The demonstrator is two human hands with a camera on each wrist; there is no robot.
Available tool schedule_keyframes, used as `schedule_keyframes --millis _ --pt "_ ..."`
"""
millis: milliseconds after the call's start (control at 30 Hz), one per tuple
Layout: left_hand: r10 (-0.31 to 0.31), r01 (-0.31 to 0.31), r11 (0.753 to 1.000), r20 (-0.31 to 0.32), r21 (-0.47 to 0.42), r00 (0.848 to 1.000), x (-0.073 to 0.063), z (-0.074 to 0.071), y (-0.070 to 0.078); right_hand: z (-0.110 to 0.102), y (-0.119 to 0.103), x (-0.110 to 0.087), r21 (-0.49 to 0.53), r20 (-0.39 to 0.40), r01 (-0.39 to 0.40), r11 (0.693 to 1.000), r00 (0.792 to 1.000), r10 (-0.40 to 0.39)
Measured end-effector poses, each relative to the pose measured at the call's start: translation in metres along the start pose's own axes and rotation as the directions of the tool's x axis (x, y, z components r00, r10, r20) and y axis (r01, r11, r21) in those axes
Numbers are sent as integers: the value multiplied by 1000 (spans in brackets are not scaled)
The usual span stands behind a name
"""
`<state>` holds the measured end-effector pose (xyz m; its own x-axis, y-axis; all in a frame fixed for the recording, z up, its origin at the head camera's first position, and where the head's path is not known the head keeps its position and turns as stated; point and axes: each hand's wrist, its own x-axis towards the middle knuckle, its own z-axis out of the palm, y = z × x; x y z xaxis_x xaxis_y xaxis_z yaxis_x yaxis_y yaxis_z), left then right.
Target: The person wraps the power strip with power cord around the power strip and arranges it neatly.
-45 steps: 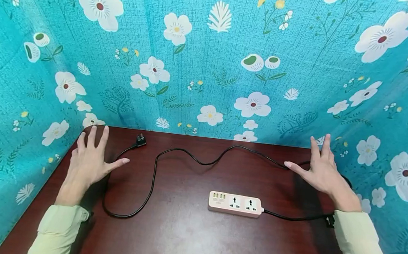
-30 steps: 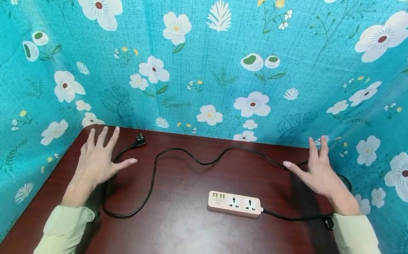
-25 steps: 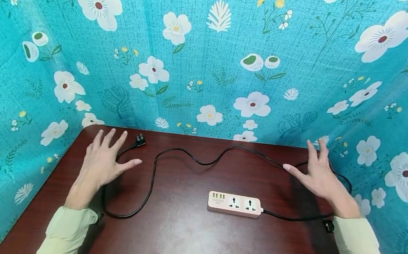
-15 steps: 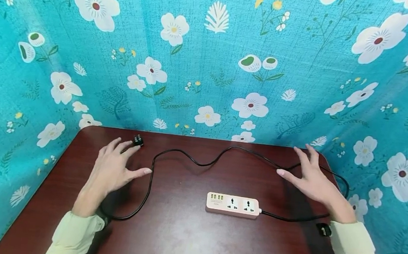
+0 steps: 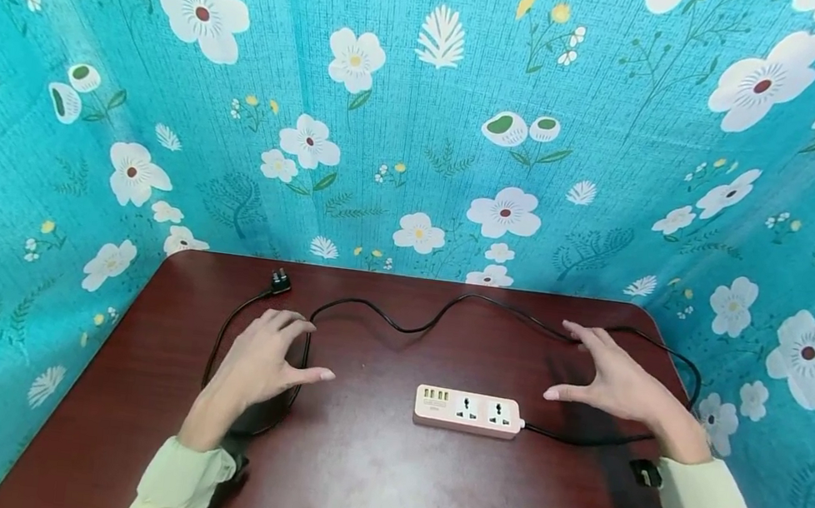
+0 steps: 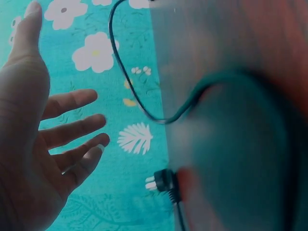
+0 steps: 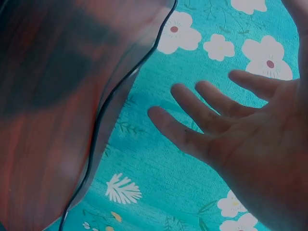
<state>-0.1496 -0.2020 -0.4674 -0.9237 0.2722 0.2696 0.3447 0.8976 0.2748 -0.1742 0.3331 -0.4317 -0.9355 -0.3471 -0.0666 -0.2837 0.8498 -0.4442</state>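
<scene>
A pale pink power strip lies on the table right of centre in the head view, with several USB ports and two sockets on top. Its black cord leaves the right end, loops behind and winds left to a three-pin plug near the back edge. My left hand hovers above the cord's left loop, thumb pointing right, holding nothing. My right hand is spread above the table to the right of the strip, also holding nothing. Both palms show bare in the wrist views, the left hand and right hand.
The dark reddish-brown table has rounded back corners. A turquoise flowered curtain hangs behind it and along both sides. Beside the right cuff is a small black strap piece.
My left hand has moved right and nearer, from beside the plug to over the cord's loop. The right hand has lowered and shifted slightly left. Strip and cord stay put.
</scene>
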Motion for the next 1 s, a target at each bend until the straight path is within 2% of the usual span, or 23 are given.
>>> schedule_keyframes --millis 267,433,600,800,1000 --pt "71 -70 997 60 -20 996 -5 26 19 19 -3 -2 -32 44 42 999 998 -40" --pt "102 -100 995 118 -23 988 -4 37 31 30 -5 -4 -52 51 46 998 998 -43" --pt "112 -110 994 173 -20 979 -1 44 41 43 -3 -9 -43 97 50 998 994 -45" --pt "113 -95 991 210 -95 971 2 54 53 54 -4 -10 -41 164 82 996 984 -74" --pt "139 -94 973 209 -210 968 1 66 65 61 -5 -13 -59 169 46 997 985 -36"
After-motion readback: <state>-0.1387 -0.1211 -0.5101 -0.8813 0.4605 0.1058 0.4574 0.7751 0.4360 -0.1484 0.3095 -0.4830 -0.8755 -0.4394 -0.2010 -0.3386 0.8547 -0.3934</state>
